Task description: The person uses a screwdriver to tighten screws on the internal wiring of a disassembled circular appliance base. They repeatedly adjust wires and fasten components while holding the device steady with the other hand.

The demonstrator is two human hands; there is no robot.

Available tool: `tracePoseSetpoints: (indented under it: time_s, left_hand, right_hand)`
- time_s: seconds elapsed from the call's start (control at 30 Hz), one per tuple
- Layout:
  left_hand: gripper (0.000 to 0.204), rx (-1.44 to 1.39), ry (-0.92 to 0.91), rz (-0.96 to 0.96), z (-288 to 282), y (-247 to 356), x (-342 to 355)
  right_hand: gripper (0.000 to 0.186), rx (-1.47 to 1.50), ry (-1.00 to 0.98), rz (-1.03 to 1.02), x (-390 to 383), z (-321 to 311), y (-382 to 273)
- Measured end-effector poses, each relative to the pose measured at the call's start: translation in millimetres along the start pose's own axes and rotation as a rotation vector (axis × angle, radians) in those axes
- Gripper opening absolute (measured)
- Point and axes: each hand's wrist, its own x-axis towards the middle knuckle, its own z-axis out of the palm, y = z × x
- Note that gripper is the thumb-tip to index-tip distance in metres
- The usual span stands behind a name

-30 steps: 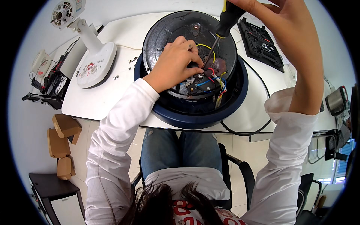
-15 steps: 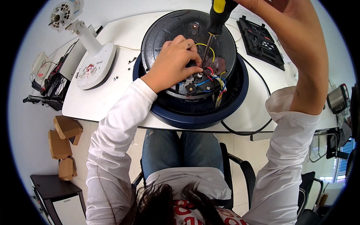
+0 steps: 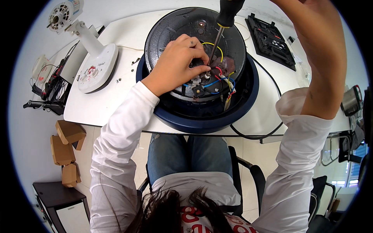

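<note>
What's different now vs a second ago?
The screwdriver handle has swung a little left and up in the picture, so the shaft stands steeper. The right hand has moved up; its fingers are now past the top edge, so whether its grip on the handle changed can't be told.

Unchanged: left hand pinching by the screwdriver's tip, black round housing in the blue base.

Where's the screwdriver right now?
In the head view, the screwdriver is at the top, just right of centre. Its handle meets the picture's upper edge, and its shaft slants down over the round black pan toward the left hand.
</note>
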Motion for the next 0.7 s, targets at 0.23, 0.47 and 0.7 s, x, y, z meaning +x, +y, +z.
tracePoseSetpoints:
  time_s: [0.23,0.47,0.7]
  left_hand:
    - [0.016,-0.084,0.010,0.069,2.0,-2.3,4.0]
    - [0.015,-0.142,-0.048,-0.041,1.3,4.0,2.4]
    - [0.015,-0.118,-0.038,-0.059,1.3,4.1,-1.9]
  right_hand:
    - [0.035,0.033,0.002,-0.066,1.0,-4.7,4.6]
    - [0.035,-0.002,0.029,-0.064,0.5,-4.8,4.4]
    - [0.035,-0.230,0.120,-0.172,-4.8,11.4,11.5]
